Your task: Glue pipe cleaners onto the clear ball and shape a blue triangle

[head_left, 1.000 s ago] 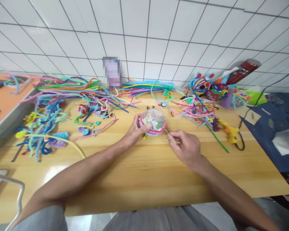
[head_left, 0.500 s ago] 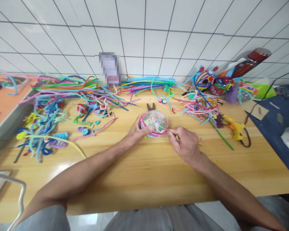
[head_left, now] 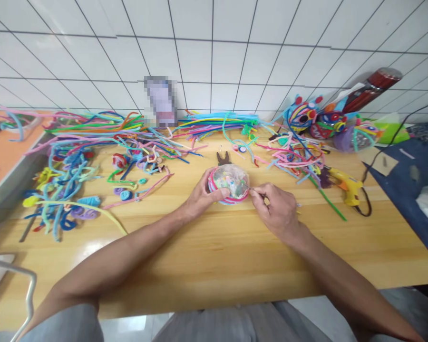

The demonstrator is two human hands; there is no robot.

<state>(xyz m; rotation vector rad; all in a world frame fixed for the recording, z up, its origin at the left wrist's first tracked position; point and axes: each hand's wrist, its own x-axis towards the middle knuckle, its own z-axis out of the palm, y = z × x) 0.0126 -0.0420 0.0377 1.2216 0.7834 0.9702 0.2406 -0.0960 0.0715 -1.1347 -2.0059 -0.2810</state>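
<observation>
My left hand [head_left: 204, 194] is wrapped around a clear round plastic container [head_left: 231, 178], its thumb lying over the near side. Pink and blue pipe cleaners [head_left: 228, 198] ring the container's lower edge, and small coloured bits show through it. At the container's right side, my right hand [head_left: 275, 209] is closed in a pinch around a thin dark stick-like tool [head_left: 251, 189]. The tool's tip meets or comes very near the container's edge; its exact kind is too small to make out. Just behind the container lies a pair of pliers [head_left: 223, 158], partly hidden by it.
Loose pipe cleaners [head_left: 71, 175] are heaped on the left, with bundles [head_left: 217, 122] along the tiled wall. To the right are a yellow glue gun [head_left: 347, 187] with its cord, finished pipe-cleaner figures [head_left: 301, 116] and a red flask [head_left: 374, 88]. A phone [head_left: 162, 102] leans on the wall.
My right hand has shifted slightly right, and the thin tool between its fingers now shows dark where a pale streak crossed the container's edge. My left hand keeps its hold.
</observation>
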